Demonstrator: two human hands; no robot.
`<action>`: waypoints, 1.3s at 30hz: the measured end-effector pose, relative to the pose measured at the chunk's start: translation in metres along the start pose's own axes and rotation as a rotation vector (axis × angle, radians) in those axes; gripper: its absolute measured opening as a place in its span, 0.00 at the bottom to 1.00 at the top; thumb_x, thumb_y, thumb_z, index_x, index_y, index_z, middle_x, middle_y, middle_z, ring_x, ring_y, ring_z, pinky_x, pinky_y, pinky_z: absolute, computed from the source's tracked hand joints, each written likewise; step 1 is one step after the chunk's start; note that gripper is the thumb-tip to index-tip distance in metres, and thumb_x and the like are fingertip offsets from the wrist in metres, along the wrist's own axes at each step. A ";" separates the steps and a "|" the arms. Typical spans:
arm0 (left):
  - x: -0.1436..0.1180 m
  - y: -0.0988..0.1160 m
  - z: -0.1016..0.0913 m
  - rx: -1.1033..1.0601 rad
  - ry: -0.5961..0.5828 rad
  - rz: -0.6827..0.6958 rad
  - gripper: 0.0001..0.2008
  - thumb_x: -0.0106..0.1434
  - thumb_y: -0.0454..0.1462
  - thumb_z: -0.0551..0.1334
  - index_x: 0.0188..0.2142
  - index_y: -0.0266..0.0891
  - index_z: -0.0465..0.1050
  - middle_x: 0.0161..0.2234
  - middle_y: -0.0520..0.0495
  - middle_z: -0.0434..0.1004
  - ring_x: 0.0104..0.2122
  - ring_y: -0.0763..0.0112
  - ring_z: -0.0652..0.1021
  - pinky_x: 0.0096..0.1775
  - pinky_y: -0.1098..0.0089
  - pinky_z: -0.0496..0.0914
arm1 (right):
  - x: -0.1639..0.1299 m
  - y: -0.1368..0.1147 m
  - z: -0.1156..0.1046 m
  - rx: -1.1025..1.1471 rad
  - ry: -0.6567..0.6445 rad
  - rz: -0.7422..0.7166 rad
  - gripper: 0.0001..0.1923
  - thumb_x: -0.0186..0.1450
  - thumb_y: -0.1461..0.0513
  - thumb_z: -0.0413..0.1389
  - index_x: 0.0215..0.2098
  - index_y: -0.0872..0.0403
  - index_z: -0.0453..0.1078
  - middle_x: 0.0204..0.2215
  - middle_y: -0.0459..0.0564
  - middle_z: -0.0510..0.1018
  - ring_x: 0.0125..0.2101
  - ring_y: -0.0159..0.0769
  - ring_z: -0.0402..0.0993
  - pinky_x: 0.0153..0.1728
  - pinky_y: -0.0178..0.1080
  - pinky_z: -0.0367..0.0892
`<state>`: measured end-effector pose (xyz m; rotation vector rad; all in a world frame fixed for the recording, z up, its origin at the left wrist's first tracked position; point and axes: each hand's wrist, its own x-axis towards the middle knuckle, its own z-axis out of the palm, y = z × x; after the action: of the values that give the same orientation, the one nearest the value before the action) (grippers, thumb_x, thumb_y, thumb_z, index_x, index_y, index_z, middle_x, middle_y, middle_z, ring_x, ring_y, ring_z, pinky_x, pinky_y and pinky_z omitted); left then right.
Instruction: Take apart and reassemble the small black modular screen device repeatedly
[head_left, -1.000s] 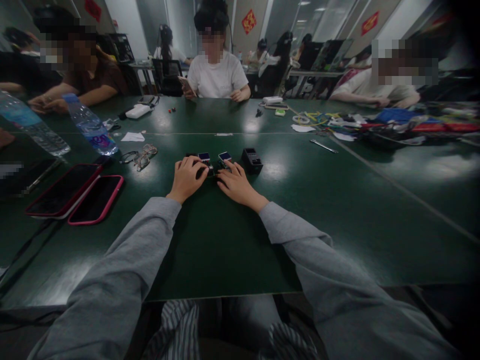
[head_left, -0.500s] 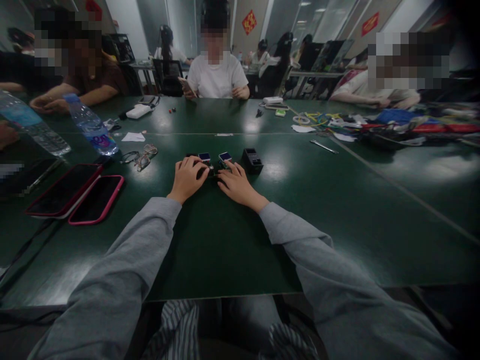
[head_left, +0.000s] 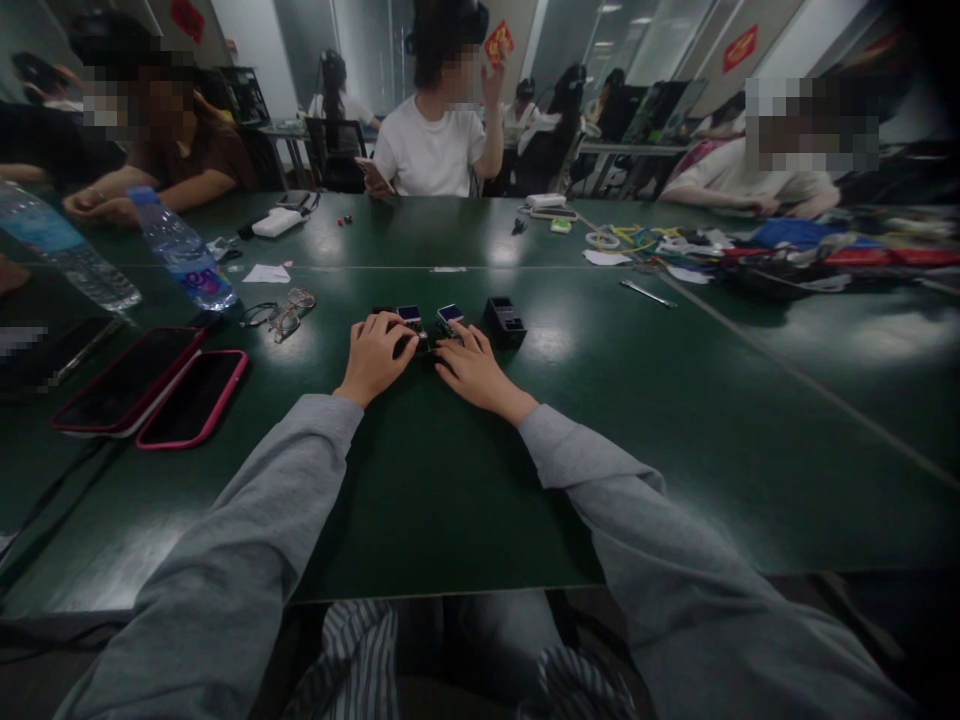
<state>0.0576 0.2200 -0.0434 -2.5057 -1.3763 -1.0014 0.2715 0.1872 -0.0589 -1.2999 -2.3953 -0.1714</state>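
My left hand [head_left: 377,352] is curled over the left one of two small circuit boards, its thumb and index finger at the edge of that circuit board [head_left: 409,315], which has a little screen. Some dark thing lies partly hidden behind these fingers. To the right, my right hand [head_left: 480,375] rests with fingers stretched out, the tips on the lower part of a second circuit board [head_left: 450,315] with a similar screen. Both boards lie close together on the green table [head_left: 450,500]. Just beyond my right fingers stands a black box-shaped device [head_left: 505,322], untouched.
Left of me are two phones with red and pink edges [head_left: 193,400], eyeglasses [head_left: 286,318] and water bottles [head_left: 184,250]. A wrench [head_left: 648,293] lies to the right, before a heap of cables [head_left: 795,255]. Several people sit around; one across holds a phone [head_left: 373,176].
My hands and the two boards stay in place. The person across has turned their head and raised a hand beside it.
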 end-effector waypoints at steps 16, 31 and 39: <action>0.000 -0.001 0.000 0.014 0.004 0.006 0.11 0.71 0.43 0.56 0.43 0.46 0.76 0.50 0.43 0.76 0.53 0.54 0.72 0.53 0.51 0.62 | 0.000 0.001 0.000 0.002 -0.005 -0.004 0.16 0.73 0.58 0.48 0.53 0.53 0.73 0.58 0.53 0.74 0.70 0.50 0.48 0.69 0.60 0.45; 0.001 -0.001 -0.002 0.004 -0.015 0.010 0.12 0.71 0.44 0.55 0.44 0.46 0.75 0.51 0.42 0.75 0.53 0.54 0.71 0.53 0.51 0.62 | -0.002 0.027 -0.029 -0.064 0.407 0.304 0.20 0.72 0.64 0.45 0.58 0.53 0.70 0.61 0.59 0.68 0.67 0.52 0.55 0.64 0.59 0.51; 0.000 -0.001 -0.002 0.010 -0.013 0.012 0.13 0.72 0.44 0.54 0.43 0.45 0.75 0.51 0.43 0.75 0.53 0.55 0.71 0.53 0.52 0.62 | -0.014 0.092 0.006 0.140 0.294 0.595 0.32 0.66 0.57 0.55 0.65 0.61 0.59 0.58 0.67 0.70 0.58 0.57 0.68 0.57 0.58 0.67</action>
<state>0.0561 0.2203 -0.0420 -2.5151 -1.3649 -0.9747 0.3522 0.2294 -0.0773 -1.7147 -1.6673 -0.0177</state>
